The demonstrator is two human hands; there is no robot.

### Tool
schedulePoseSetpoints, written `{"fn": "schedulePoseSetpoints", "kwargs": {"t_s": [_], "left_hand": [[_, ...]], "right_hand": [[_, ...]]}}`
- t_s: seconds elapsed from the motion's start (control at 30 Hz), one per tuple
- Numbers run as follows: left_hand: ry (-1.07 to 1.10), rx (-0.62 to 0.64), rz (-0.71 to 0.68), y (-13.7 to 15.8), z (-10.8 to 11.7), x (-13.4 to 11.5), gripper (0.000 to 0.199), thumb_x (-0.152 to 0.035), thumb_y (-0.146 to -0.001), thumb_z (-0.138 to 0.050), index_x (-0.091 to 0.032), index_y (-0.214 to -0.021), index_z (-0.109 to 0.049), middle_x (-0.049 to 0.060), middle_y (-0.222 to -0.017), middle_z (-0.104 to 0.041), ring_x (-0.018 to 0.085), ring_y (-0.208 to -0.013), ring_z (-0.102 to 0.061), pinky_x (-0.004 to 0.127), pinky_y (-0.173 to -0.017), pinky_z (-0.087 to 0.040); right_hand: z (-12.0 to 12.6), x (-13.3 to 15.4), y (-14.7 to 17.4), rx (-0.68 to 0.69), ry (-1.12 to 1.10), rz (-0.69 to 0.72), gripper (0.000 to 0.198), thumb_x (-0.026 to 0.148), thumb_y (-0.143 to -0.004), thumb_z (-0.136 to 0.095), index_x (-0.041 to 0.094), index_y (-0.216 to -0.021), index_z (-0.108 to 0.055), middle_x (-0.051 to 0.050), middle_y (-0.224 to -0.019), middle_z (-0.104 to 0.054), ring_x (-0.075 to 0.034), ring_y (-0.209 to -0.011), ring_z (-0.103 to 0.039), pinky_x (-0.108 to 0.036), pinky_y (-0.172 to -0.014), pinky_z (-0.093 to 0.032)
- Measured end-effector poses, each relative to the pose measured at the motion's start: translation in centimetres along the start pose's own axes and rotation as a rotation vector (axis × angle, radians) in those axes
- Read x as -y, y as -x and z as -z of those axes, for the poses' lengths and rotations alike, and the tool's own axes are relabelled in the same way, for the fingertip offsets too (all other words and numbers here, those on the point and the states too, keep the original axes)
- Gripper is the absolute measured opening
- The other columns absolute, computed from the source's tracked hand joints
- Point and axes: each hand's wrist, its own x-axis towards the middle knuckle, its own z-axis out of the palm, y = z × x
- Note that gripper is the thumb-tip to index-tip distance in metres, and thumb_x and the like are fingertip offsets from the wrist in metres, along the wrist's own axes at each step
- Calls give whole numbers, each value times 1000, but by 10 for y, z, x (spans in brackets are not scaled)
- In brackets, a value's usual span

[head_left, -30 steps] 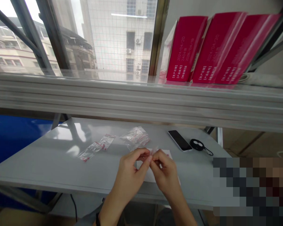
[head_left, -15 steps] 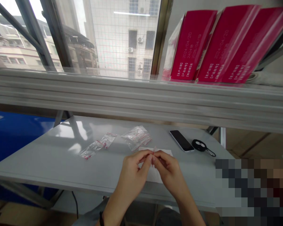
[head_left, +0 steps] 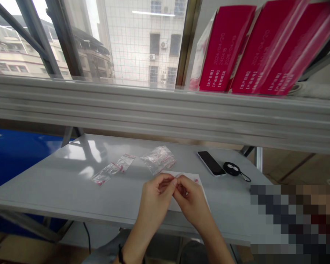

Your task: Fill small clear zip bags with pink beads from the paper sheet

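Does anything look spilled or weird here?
Nothing looks spilled or broken on the table. The bags lie loosely and the phone sits at a slant, but neither seems odd. Blocky squares hide the lower right, so I can't tell there.

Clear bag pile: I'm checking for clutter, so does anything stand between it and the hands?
Nothing visible blocks the way from the hands to the clear bag pile; only the far edge of the white paper lies there, on the table.

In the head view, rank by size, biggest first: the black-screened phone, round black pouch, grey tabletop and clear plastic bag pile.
Grey tabletop
Clear plastic bag pile
Black-screened phone
Round black pouch
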Motion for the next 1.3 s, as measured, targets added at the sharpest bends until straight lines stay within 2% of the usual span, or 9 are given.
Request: {"fn": "schedulePoseSetpoints", "kwargs": {"t_s": [0.13,0.23,0.47,0.63,0.7,0.83,1.03,1.17,1.3], "left_hand": [[29,-42,2,0,0,0,16,-29,-92,-64,-17,-90,-73,4,-88,-77,17,-78,-70,26,-73,-54],[61,-25,-2,0,1,0,22,-33,-95,-60,-18,-100,-76,6,-100,-78,19,-88,-70,30,-83,-54],[-73,-12,-29,8,-10,3,32,-35,-99,-54,-25,-123,-72,5,-131,-70,24,-127,-60,39,-111,-45],[-199,56,-79,11,-16,7,38,-35,-101,-50,-30,-137,-61,3,-143,-61,22,-135,-53,42,-119,-36],[-261,44,-114,9,-13,8,38,-32,-100,-52,-29,-137,-61,4,-142,-62,23,-133,-55,43,-116,-39],[-331,-15,-193,2,-2,8,25,-26,-95,-58,-23,-116,-72,8,-123,-71,23,-114,-66,39,-102,-50],[-191,35,-99,-2,4,6,19,-26,-93,-61,-22,-104,-76,6,-109,-76,21,-100,-71,32,-91,-56],[-120,25,-48,-1,1,5,16,-28,-89,-67,-21,-99,-77,5,-99,-79,21,-90,-73,30,-83,-58],[-132,24,-43,-2,3,1,14,-29,-89,-66,-20,-88,-77,3,-86,-78,20,-81,-73,29,-76,-57]], "right_hand": [[-2,3,2,-3,-43,-16,7,22,-93,-56,21,-87,-59,0,-76,-60,-15,-66,-55,-26,-60,-41],[-2,5,3,-46,-70,-25,10,27,-96,-56,22,-102,-61,-3,-90,-68,-17,-76,-63,-26,-63,-47],[-1,-2,-1,-135,-1,-43,14,24,-94,-54,20,-98,-67,-6,-91,-72,-20,-79,-67,-28,-65,-49],[2,-8,-2,-155,-115,-131,18,26,-96,-53,21,-91,-69,-3,-80,-71,-18,-69,-64,-28,-63,-45],[5,-9,-2,-145,-127,-143,17,28,-95,-55,21,-89,-69,-2,-79,-70,-17,-67,-62,-27,-62,-44],[7,-9,-2,-108,-42,-98,16,28,-95,-57,21,-86,-67,-1,-77,-67,-16,-66,-58,-27,-62,-41],[4,-7,-1,-39,-5,-9,17,23,-95,-54,20,-80,-61,0,-73,-60,-15,-66,-53,-27,-63,-38],[3,-8,0,-16,-23,-5,16,21,-93,-55,20,-79,-61,1,-72,-57,-15,-66,-50,-27,-62,-36],[3,-8,1,32,-98,-35,21,28,-96,-56,20,-77,-61,2,-72,-56,-14,-66,-48,-27,-62,-37]]}}
